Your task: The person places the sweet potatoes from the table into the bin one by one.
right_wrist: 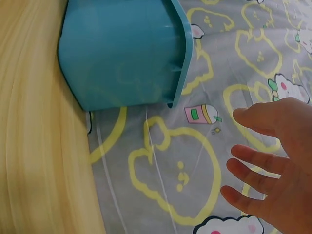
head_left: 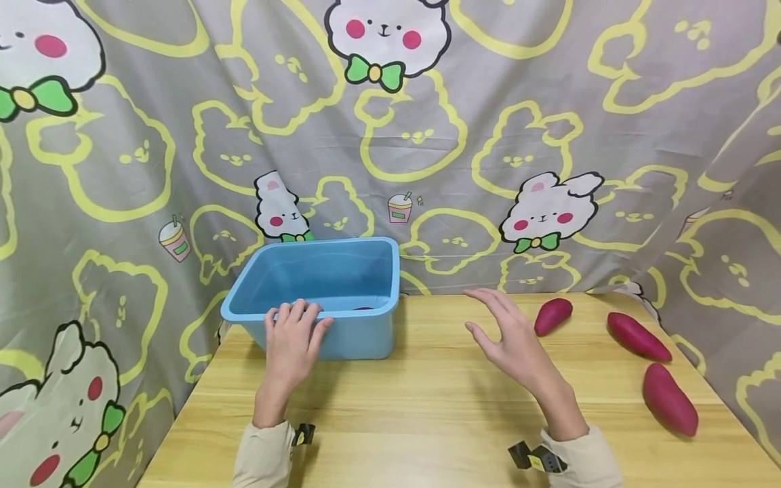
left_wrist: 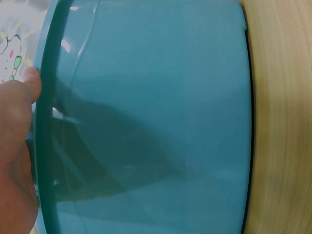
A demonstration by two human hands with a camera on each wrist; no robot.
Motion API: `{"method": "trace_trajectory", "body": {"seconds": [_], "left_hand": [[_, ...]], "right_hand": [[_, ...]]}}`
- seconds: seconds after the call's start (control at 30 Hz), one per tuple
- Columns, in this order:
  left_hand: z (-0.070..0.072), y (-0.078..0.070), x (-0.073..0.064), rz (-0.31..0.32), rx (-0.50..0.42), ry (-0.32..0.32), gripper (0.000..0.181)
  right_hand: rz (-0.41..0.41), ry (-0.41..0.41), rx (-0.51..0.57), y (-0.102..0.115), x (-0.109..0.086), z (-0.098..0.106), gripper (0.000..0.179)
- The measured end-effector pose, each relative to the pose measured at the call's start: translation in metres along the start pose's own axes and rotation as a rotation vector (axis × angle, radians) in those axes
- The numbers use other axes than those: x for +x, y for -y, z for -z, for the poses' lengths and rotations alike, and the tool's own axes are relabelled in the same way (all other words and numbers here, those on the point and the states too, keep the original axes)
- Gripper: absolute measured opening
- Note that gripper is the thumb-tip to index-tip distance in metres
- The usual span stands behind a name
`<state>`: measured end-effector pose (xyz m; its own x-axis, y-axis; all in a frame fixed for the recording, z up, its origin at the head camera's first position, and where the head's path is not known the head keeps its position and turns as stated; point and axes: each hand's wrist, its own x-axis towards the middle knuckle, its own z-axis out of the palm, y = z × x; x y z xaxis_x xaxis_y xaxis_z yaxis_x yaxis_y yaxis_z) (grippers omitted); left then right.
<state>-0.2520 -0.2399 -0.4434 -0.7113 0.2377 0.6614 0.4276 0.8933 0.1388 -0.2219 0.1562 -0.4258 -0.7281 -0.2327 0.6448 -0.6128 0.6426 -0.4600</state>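
A blue plastic bin (head_left: 360, 339) stands at the back left of the table. My left hand (head_left: 291, 342) grips its near rim, fingers hooked over the edge into the bin and the thumb along the rim. In the left wrist view the thumb (left_wrist: 32, 80) lies at the rim of the same bin wall (left_wrist: 146, 122). My right hand (head_left: 515, 346) hovers over the table right of the bin, fingers extended and apart, holding nothing. Nearest to it lies a purple sweet potato (head_left: 553, 316). Inside the bin a small purple patch (head_left: 364, 309) shows just above the near rim.
Two more purple sweet potatoes, one toward the back (head_left: 638, 336) and one nearer (head_left: 670, 400), lie along the right side of the wooden table (head_left: 403, 420). A patterned grey curtain (head_left: 439, 156) hangs close behind the bin and at both sides.
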Motion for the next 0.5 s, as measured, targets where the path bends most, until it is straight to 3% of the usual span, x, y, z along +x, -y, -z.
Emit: {"method": "trace_trajectory", "body": {"seconds": [0.5], "left_hand": [[0.000, 0.001, -0.001, 0.013, -0.008, 0.009, 0.025]], "right_hand": [[-0.066, -0.092, -0.065, -0.033, -0.009, 0.019, 0.051]]}}
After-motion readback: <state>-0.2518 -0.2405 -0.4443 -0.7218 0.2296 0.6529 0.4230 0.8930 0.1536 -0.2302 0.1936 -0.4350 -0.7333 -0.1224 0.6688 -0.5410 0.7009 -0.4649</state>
